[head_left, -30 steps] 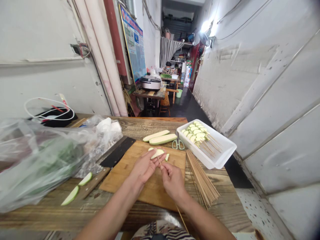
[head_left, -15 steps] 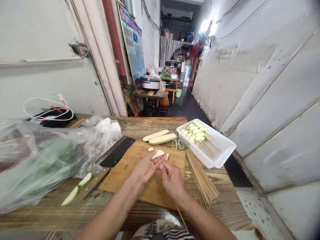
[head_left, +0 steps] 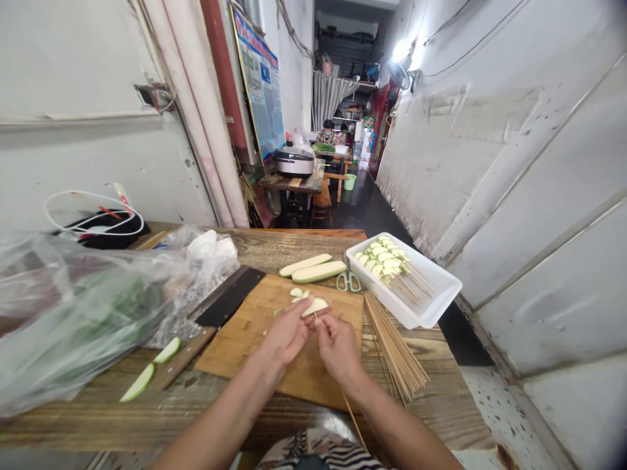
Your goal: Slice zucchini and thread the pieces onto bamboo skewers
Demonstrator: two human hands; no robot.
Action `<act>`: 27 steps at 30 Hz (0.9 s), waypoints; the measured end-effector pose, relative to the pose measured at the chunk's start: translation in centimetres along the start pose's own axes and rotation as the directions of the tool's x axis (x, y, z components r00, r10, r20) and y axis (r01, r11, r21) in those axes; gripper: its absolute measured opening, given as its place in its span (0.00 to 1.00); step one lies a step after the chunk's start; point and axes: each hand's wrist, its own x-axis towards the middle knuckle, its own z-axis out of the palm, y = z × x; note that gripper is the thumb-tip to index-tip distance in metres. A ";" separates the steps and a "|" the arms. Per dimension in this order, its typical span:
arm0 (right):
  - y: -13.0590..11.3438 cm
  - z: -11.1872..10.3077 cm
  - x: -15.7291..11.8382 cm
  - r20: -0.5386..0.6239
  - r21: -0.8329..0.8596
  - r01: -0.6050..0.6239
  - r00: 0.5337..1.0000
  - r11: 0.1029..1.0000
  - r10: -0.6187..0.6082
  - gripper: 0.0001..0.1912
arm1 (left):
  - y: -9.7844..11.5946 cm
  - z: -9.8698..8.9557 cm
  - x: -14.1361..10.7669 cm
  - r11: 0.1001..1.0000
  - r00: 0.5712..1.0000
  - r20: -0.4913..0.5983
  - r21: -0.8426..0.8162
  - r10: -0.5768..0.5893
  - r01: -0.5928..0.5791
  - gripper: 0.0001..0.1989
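Observation:
Over the wooden cutting board [head_left: 235, 352], my left hand [head_left: 291, 329] holds a pale green zucchini slice [head_left: 316, 307] in its fingers. My right hand [head_left: 337, 346] pinches a thin bamboo skewer [head_left: 353, 418], whose tip meets the slice; how deep it goes is hidden. The skewer's other end runs down under my right wrist. A few small zucchini pieces [head_left: 296, 292] lie on the board beyond my fingers. Two long zucchini halves [head_left: 318, 271] rest behind the board, next to green-handled scissors [head_left: 348, 281].
Right of the board lies a bundle of bamboo skewers [head_left: 396, 349], beside a white tray [head_left: 441, 294] of skewered slices. A cleaver [head_left: 230, 297] sits at the left, with two slices [head_left: 138, 383] near its handle and plastic bags [head_left: 98, 313] beyond. A person [head_left: 327, 134] sits far back.
The slice and my left fingers have shifted slightly right and closed in toward my right hand. More small pieces on the board now show behind my left hand.

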 end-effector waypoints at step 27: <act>2.7 -2.0 -4.0 0.002 -0.114 0.006 1.000 0.993 -0.005 0.13 | -4.8 0.8 -1.5 0.997 0.999 -0.021 -0.060 -0.051 0.049 0.06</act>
